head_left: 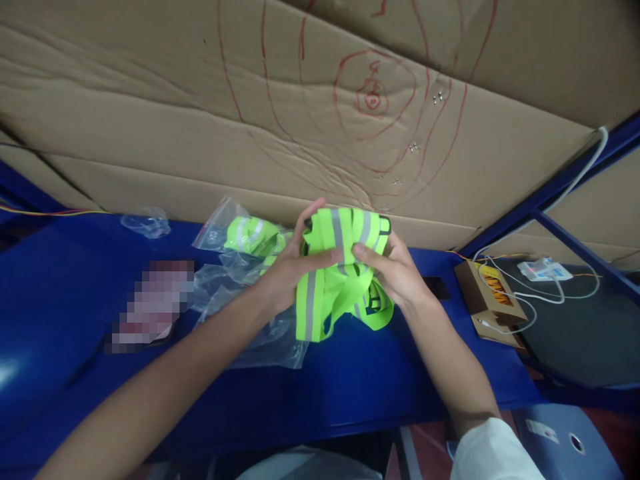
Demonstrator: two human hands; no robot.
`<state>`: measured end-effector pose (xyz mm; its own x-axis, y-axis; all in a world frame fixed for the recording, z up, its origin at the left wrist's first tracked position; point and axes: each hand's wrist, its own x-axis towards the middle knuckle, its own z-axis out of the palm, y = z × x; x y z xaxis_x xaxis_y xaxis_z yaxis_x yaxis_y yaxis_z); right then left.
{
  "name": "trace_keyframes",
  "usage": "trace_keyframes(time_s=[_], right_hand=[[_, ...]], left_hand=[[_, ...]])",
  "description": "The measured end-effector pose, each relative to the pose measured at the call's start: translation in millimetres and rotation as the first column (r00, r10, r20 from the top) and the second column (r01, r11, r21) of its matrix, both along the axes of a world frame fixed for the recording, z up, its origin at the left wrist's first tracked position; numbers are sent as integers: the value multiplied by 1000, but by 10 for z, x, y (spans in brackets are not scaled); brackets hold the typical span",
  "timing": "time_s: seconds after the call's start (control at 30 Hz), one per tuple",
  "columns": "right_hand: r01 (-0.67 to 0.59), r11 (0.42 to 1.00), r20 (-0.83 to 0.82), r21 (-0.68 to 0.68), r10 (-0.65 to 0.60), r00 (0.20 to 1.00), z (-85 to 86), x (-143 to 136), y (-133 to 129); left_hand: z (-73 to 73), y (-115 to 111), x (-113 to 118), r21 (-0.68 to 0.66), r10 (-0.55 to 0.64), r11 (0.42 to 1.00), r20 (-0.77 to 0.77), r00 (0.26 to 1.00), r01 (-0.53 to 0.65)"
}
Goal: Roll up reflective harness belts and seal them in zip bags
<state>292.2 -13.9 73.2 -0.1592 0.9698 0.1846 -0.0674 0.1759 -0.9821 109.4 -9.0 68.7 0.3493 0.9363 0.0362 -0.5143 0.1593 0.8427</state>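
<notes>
Both hands grip a bundle of neon-yellow reflective straps (325, 230), which looks like a folded reflective vest with grey stripes and black buckles. My left hand (290, 267) holds its left side, thumb pressed on the front. On the right side, my right hand (395, 267) pinches it with the thumb in front and the fingers behind. Loose loops hang below the hands over the blue table (360, 387). Just left of my left hand, another neon-yellow bundle (255, 235) lies in or on a clear plastic bag (215, 223).
More clear bags (280, 347) lie under my left forearm. A blurred-out flat object (155, 303) is at left. Right of my right hand are a dark phone-like object (437, 288), an opened cardboard box (487, 293) and white cables (575, 180). Cardboard with red rings (300, 133) stands behind.
</notes>
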Motion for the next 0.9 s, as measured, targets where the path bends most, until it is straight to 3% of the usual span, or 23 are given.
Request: trace_keyframes(time_s=[0.1, 0.23, 0.33, 0.47, 0.53, 0.67, 0.83, 0.9], right_hand=[[97, 995, -75, 16, -96, 993, -30, -30, 30], [111, 993, -73, 28, -109, 991, -62, -76, 11], [186, 968, 6, 168, -190, 982, -40, -101, -62], [252, 845, 169, 472, -367, 915, -24, -67, -116], [180, 800, 240, 573, -373, 896, -45, -20, -93], [-109, 746, 457, 657, -278, 845, -75, 85, 1], [-340, 782, 662, 522, -121, 740, 69, 171, 0], [-418, 804, 681, 424, 22, 732, 146, 246, -8]], left_hand=[[-37, 8, 47, -17, -4, 1000, -113, 994, 2], [-29, 20, 43, -23, -6, 1000, -181, 984, 1], [21, 38, -30, -37, -175, 984, -118, 977, 172], [117, 65, -120, -146, -394, 910, -18, 919, 387], [171, 68, -134, -162, -410, 896, 61, 910, 414], [194, 71, -114, -123, -366, 915, 146, 919, 384], [45, 127, -93, -270, -261, 926, 45, 964, 263], [-3, 147, -93, -285, -215, 936, 6, 977, 208]])
